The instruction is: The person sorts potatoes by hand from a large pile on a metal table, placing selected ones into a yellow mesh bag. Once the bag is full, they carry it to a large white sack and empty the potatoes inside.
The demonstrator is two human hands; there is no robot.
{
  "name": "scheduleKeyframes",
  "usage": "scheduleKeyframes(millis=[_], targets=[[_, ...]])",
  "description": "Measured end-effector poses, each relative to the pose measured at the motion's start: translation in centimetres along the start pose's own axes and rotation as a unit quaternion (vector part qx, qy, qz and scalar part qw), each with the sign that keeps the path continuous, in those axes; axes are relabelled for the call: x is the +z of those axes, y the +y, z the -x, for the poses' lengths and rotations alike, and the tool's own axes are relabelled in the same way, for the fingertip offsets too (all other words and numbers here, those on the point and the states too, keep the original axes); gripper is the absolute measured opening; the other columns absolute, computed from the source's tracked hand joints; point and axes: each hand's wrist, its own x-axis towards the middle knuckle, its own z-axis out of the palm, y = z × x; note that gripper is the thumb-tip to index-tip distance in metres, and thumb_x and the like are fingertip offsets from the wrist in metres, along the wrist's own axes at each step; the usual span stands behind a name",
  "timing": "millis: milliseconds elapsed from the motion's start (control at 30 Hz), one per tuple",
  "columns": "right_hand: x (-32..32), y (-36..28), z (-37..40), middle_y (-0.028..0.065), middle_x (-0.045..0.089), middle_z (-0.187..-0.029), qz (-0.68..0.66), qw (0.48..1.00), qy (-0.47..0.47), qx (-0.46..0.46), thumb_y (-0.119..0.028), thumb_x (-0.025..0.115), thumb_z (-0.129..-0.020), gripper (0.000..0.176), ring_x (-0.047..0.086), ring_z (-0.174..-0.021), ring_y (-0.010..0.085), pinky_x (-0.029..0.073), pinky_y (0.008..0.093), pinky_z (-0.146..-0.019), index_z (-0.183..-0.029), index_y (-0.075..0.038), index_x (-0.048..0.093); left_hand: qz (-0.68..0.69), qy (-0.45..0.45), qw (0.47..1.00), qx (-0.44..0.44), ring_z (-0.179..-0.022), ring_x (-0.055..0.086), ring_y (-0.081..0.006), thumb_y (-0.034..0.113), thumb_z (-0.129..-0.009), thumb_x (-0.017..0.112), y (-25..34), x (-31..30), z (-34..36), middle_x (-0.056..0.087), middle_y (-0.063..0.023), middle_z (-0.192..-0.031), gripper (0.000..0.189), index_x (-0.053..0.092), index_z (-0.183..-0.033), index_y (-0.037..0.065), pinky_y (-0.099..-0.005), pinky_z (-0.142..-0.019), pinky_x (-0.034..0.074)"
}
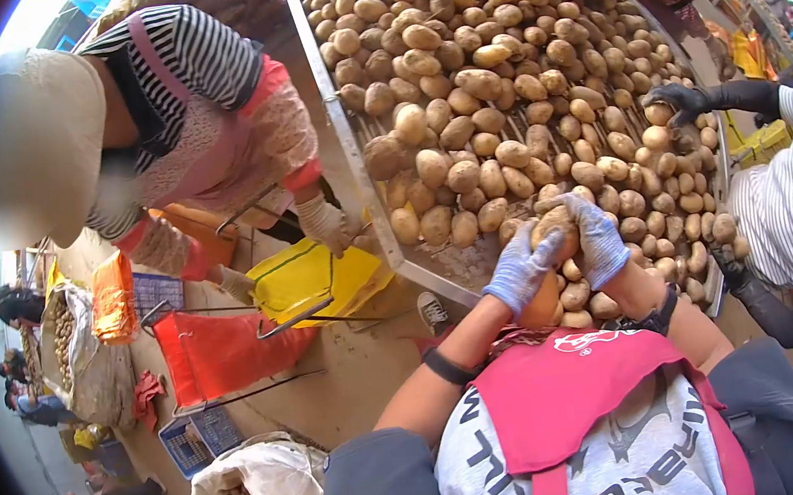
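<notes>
In the head view, both my hands wear light blue gloves and meet over the near end of a sorting table heaped with potatoes. My left hand is closed on the left side of a brown potato. From the right, my right hand curls its fingers over the same potato. Just below my left hand is a larger, smoother potato, partly hidden by that hand. Several loose potatoes lie around my wrists.
Left, a person in a striped top handles a yellow bag beside a red bag. An open sack of potatoes stands at lower left. On the right, a co-worker's black-gloved hand touches the potatoes.
</notes>
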Motion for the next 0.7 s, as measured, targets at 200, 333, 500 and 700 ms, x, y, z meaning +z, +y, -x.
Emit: scheduleKeyframes(millis=[200, 333, 500, 700], targets=[[1.5, -0.3, 1.4, 0.0058, 0.06, -0.101, -0.054, 0.996, -0.05, 0.059, -0.017, 0.048, -0.093, 0.021, 0.058, -0.091, 0.0123, 0.05, 0.0266, -0.08, -0.107, -0.003, 0.055, 0.248, -0.154, 0.956, -0.013, -0.107, 0.051, -0.015, 0.034, -0.085, 0.063, 2.3, -1.4, 1.1, 0.053, -0.0065, -0.117, 0.06, 0.04, -0.13, 0.002, -0.0292, -0.094, 0.042], [1.5, 1.7, 0.2, 0.0062, 0.061, -0.096, -0.031, 0.998, -0.022, 0.058, -0.018, 0.049, -0.093, 0.018, 0.059, -0.087, 0.0125, 0.051, 0.0258, -0.077, -0.102, -0.004, 0.056, 0.148, -0.071, 0.985, -0.048, -0.106, 0.052, -0.0159, 0.026, -0.084, 0.065, 1.4, -2.3, 2.0, 0.053, -0.0079, -0.117, 0.054, 0.042, -0.125, 0.001, -0.0316, -0.094, 0.042], [4.2, 4.5, -2.3, 0.0076, 0.063, -0.091, -0.156, 0.974, 0.004, 0.163, -0.022, 0.048, -0.093, 0.019, 0.062, -0.082, 0.0157, 0.053, 0.0289, -0.072, -0.097, -0.006, 0.057, -0.004, -0.009, 0.998, -0.056, -0.104, 0.053, -0.0179, 0.031, -0.08, 0.069, 0.5, -5.9, 3.0, 0.054, -0.0103, -0.116, 0.06, 0.043, -0.123, -0.003, -0.0304, -0.091, 0.043], [8.8, 5.8, -6.0, 0.0055, 0.063, -0.092, -0.083, 0.983, -0.001, 0.162, -0.032, 0.052, -0.093, 0.024, 0.061, -0.085, 0.0172, 0.05, 0.0324, -0.076, -0.099, -0.01, 0.06, 0.426, 0.109, 0.879, -0.185, -0.082, 0.06, -0.0158, 0.049, -0.083, 0.062, -1.8, -16.0, 7.2, 0.059, -0.007, -0.095, 0.051, 0.053, -0.112, 0.008, -0.0298, -0.071, 0.052]])
